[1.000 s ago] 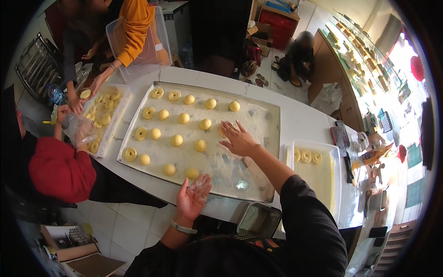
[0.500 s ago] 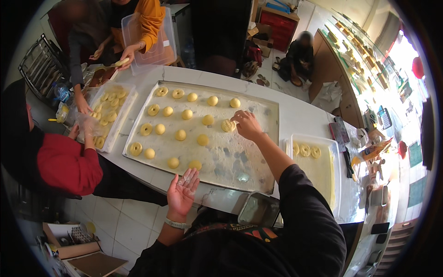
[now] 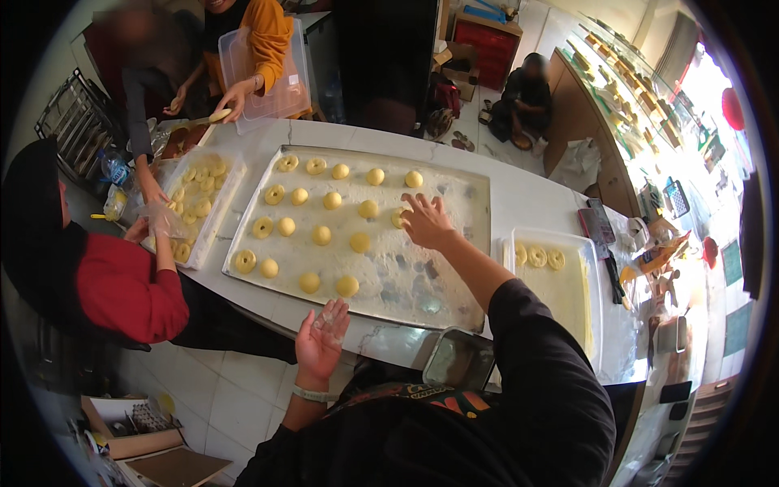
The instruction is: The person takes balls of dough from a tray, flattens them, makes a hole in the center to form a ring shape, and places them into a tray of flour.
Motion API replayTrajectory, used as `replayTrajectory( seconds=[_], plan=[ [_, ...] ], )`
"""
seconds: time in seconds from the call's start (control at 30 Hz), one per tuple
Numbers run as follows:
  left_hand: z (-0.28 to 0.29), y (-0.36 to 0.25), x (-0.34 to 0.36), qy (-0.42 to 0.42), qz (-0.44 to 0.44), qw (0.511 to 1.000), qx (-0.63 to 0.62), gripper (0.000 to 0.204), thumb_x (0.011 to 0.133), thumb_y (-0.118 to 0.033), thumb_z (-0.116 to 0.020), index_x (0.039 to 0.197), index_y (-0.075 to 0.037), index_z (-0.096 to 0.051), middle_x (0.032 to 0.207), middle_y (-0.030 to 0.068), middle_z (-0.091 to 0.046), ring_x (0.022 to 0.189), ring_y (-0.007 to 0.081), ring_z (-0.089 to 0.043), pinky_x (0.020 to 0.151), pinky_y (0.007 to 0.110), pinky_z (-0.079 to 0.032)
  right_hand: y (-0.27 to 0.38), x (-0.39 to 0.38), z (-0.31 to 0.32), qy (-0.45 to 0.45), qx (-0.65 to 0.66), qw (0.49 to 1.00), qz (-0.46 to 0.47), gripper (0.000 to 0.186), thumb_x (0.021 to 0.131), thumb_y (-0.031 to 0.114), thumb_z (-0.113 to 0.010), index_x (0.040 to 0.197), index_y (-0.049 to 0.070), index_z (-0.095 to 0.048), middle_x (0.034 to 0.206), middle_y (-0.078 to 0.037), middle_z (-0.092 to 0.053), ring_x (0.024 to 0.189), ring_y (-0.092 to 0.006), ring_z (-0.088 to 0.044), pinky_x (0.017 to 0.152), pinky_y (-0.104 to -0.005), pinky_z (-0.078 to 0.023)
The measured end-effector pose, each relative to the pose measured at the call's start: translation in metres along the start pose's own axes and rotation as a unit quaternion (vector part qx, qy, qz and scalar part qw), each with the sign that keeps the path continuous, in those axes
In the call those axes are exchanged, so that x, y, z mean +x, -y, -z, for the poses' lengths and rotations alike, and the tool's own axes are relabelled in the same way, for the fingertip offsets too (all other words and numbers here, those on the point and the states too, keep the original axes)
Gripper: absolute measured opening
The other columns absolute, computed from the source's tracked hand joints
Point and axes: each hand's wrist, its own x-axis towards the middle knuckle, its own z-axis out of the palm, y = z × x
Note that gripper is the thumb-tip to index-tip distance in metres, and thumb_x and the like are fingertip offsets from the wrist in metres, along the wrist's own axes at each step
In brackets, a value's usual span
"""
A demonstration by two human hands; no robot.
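Note:
My right hand (image 3: 428, 221) reaches over the floured metal tray (image 3: 430, 292), palm down with its fingers spread and slightly bent. Just beneath its fingertips sits a pale yellow dough ball (image 3: 397, 217), partly hidden by the hand; whether they touch I cannot tell. My left hand (image 3: 322, 339) is held open, palm up and dusted with flour, at the tray's near edge. Above it on the tray lies a dough ball (image 3: 347, 286). More balls stand in rows, and a column of dough rings (image 3: 262, 227) lines the tray's left side.
At the left, a co-worker in a red sleeve (image 3: 130, 296) reaches to a plastic tub (image 3: 231, 191) of dough rings. Another clear tub (image 3: 595, 325) holds several rings at the right. A metal pan (image 3: 458, 361) sits at the near edge. Across the table a person in orange holds dough.
My right hand has shifted slightly left, and its fingers have spread over the dough ball, covering more of it. My left hand stays nearly still. The view has moved slightly.

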Motion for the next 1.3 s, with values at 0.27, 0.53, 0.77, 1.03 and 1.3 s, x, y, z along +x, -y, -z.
replayTrajectory(
  seconds=[0.27, 0.53, 0.77, 1.03, 1.3],
  plan=[
    [-0.037, 0.036, 0.045, 0.026, 0.033, 0.957, 0.288, 0.040, 0.093, -0.022, -0.044, 0.121, 0.006, -0.043, 0.118, 0.0164, -0.052, 0.112, 0.0268, -0.050, 0.095, 0.036, -0.041, 0.023, -0.009, 0.003, 0.085, 0.171, 0.973, -0.126, 0.030, 0.085, 0.032, -0.053, 0.097, 0.004, -0.057, 0.116, -0.014, -0.042, 0.113, -0.0293, -0.037, 0.092, -0.0433, -0.031],
    [-0.069, 0.084, 0.066, 0.013, 0.007, 0.965, 0.261, 0.024, 0.083, -0.023, -0.064, 0.092, -0.002, -0.058, 0.082, 0.0033, -0.059, 0.076, 0.0131, -0.058, 0.073, 0.026, -0.047, 0.068, -0.106, 0.093, -0.054, 0.261, 0.964, -0.001, 0.029, 0.084, 0.029, -0.055, 0.096, 0.002, -0.056, 0.118, -0.013, -0.041, 0.114, -0.0321, -0.038, 0.094, -0.0447, -0.031],
    [-0.102, 0.129, 0.059, 0.069, -0.012, 0.958, 0.278, 0.029, 0.084, -0.022, -0.064, 0.101, 0.000, -0.055, 0.091, 0.0031, -0.056, 0.086, 0.0114, -0.052, 0.082, 0.027, -0.040, 0.060, -0.151, 0.124, -0.149, 0.101, 0.984, -0.013, 0.027, 0.079, 0.023, -0.058, 0.099, 0.006, -0.056, 0.121, -0.013, -0.042, 0.115, -0.0311, -0.037, 0.093, -0.0423, -0.030],
    [-0.130, 0.158, 0.047, 0.191, -0.039, 0.891, 0.411, 0.028, 0.088, -0.025, -0.058, 0.100, 0.000, -0.061, 0.088, 0.0005, -0.061, 0.080, 0.0052, -0.053, 0.073, 0.020, -0.041, 0.044, -0.200, 0.155, -0.195, 0.265, 0.942, -0.068, 0.029, 0.081, 0.015, -0.060, 0.107, 0.003, -0.052, 0.125, -0.017, -0.043, 0.119, -0.0334, -0.039, 0.096, -0.0435, -0.033],
    [-0.146, 0.172, -0.002, 0.190, -0.118, 0.809, 0.543, 0.025, 0.083, -0.012, -0.063, 0.102, 0.003, -0.058, 0.093, 0.0056, -0.062, 0.085, 0.0099, -0.059, 0.077, 0.022, -0.047, 0.041, -0.233, 0.180, -0.195, 0.441, 0.867, -0.127, 0.020, 0.081, 0.008, -0.062, 0.099, -0.001, -0.058, 0.092, -0.013, -0.065, 0.080, -0.0217, -0.065, 0.076, -0.0297, -0.051]
  ],
)
